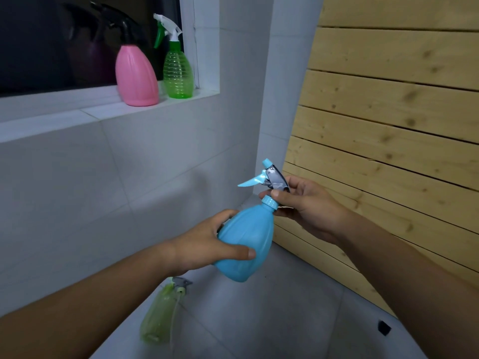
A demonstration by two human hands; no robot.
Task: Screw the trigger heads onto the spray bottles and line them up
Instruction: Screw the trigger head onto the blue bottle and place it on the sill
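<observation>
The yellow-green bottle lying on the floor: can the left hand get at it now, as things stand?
Probably not at once. The left hand is wrapped around the blue bottle, so its grip is taken. The yellow-green bottle lies low beneath it with nothing over it; once the hand is freed, the way looks open.

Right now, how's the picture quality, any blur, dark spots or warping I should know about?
Head view: wide-angle warping bows the wooden slat wall and windowsill. The dark window makes the black trigger on the pink bottle hard to read. The blue bottle in both hands is sharp, while the pale green bottle lying low on the floor is soft and blurred.
</observation>
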